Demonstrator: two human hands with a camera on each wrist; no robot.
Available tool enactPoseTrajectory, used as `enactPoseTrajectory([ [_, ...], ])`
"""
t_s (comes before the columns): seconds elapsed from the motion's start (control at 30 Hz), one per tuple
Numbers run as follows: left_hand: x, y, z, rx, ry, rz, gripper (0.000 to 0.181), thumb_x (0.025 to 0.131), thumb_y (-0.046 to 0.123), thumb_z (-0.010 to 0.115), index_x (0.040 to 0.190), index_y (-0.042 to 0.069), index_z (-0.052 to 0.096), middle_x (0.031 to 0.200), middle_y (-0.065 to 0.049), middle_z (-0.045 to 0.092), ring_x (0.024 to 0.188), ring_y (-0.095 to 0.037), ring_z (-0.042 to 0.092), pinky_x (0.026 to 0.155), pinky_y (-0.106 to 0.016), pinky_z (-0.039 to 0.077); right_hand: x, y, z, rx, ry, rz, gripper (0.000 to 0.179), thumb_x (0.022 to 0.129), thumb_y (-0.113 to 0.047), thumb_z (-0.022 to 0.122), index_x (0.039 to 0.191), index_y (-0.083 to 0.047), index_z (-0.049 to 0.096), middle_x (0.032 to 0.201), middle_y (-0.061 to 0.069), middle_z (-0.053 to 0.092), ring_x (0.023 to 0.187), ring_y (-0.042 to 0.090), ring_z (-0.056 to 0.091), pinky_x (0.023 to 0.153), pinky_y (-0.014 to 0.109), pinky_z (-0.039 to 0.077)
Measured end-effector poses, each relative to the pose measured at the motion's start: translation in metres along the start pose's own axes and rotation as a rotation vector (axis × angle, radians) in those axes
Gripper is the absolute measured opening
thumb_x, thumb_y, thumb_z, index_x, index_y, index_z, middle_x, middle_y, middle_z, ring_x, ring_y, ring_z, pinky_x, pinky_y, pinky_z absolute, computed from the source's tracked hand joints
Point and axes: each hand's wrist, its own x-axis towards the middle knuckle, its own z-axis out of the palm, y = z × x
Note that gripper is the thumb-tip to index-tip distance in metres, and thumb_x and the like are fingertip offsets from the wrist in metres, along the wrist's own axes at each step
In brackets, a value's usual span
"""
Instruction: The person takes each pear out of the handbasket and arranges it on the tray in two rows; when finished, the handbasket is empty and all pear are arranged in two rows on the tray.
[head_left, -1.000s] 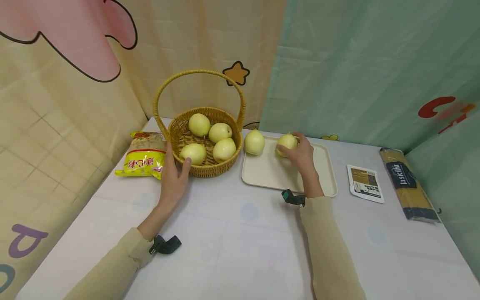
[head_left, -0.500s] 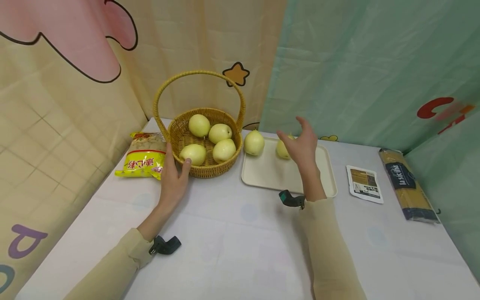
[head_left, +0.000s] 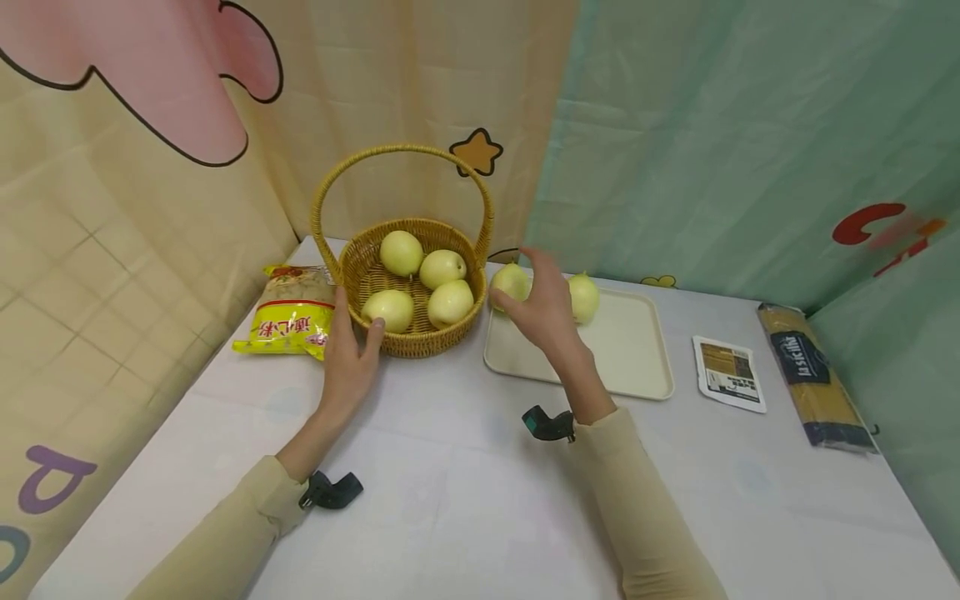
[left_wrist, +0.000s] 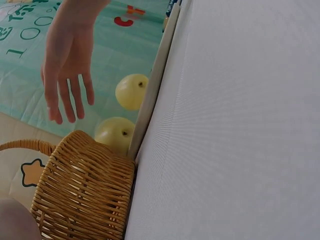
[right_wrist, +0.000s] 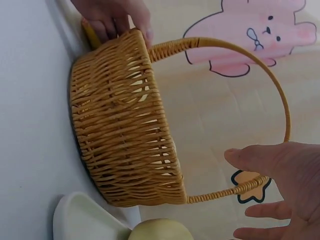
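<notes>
My left hand [head_left: 348, 362] holds the left side of a wicker basket [head_left: 420, 343], thumb at the rim and fingers along the outer wall. Several yellow-green pears [head_left: 450, 302] lie inside it. To the basket's right is a cream tray [head_left: 630, 358] bearing two more pears. My right hand [head_left: 546, 307] is raised over the tray's left part, thumb and fingers spread. In the head view it overlaps the left pear [head_left: 512, 282]; the left wrist view shows this hand [left_wrist: 70, 65] apart from both pears. The right pear [head_left: 583, 297] sits just beyond its far side.
A yellow food bag [head_left: 288, 317] lies left of the basket. Right of the tray are a small white packet [head_left: 729, 373] and a long pasta pack [head_left: 813, 379]. The tall basket handle [head_left: 405, 148] arches up before the curtain [head_left: 675, 125] behind the white table [head_left: 450, 500].
My right hand has let go of the right pear, leaving it on the tray, lifted, and moved left over the other pear. The left hand stays at the basket.
</notes>
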Motion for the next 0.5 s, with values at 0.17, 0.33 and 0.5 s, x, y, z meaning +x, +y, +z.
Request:
enactPoseTrajectory([
  [0.17, 0.0, -0.001, -0.003, -0.001, 0.004, -0.003, 0.082, 0.111, 0.041, 0.048, 0.171, 0.014, -0.002, 0.178, -0.009, 0.003, 0.164, -0.031, 0.007, 0.132, -0.054, 0.01, 0.0, -0.006, 0.017, 0.007, -0.027, -0.042, 0.076, 0.095, -0.031, 0.079, 0.157, -0.004, 0.044, 0.158, 0.018, 0.048, 0.148, 0.038, 0.044, 0.121, 0.055, 0.038],
  [0.33, 0.001, -0.002, -0.002, 0.002, 0.012, 0.0, 0.082, 0.111, 0.041, 0.049, 0.171, 0.014, -0.001, 0.178, -0.01, 0.005, 0.164, -0.031, 0.008, 0.132, -0.054, 0.011, 0.002, -0.018, 0.033, -0.031, -0.059, -0.076, 0.075, 0.096, -0.03, 0.079, 0.156, -0.002, 0.045, 0.159, 0.017, 0.047, 0.15, 0.035, 0.042, 0.124, 0.053, 0.035],
  [0.5, 0.0, -0.002, 0.0, 0.013, 0.008, -0.006, 0.083, 0.111, 0.041, 0.049, 0.171, 0.014, -0.001, 0.178, -0.01, 0.005, 0.164, -0.031, 0.009, 0.132, -0.054, 0.012, 0.005, -0.039, 0.049, -0.004, -0.064, -0.09, 0.074, 0.095, -0.028, 0.079, 0.155, -0.002, 0.046, 0.158, 0.017, 0.048, 0.147, 0.034, 0.045, 0.123, 0.051, 0.037],
])
